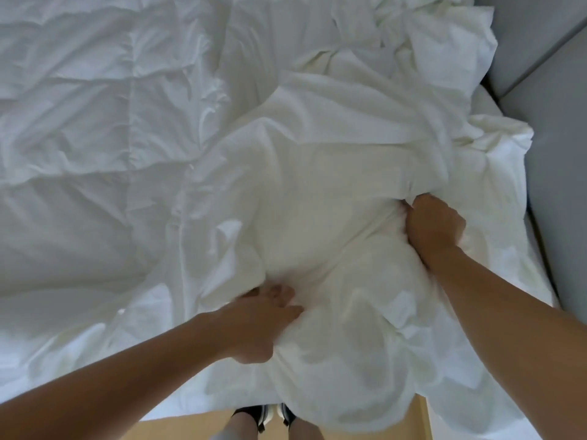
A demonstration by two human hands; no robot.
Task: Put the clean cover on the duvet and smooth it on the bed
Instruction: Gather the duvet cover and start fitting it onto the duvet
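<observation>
Wide and white, a bed (489, 103) fills almost all of the view, seen from above by a person who stands at its near edge. On the left and the far side lies the duvet (79, 122), a white quilted one with stitched squares, spread quite flat and with many small wrinkles. On the right half lies the cover (317, 173), also white but of thinner and smoother cloth; it is piled in loose folds on top of the duvet, and its near part hangs down over the edge of the bed. At the right side of the bed stands a grey padded panel (546, 90) with a seam across it. Below the bed edge shows a strip of light wooden floor (178, 427). 2 bare forearms come in from the lower corners and reach onto the cover. The right grip (432, 223) is clenched into a fist round a bunch of the cover, on the right side of the pile, and the cloth makes tight creases toward it. The left grip (263, 315) is nearer and more to the middle; its fingers are curled into a fold of the cover and hold it. Between the forearms, at the bottom, 2 dark shoes (263, 414) with white stripes stand on the floor.
</observation>
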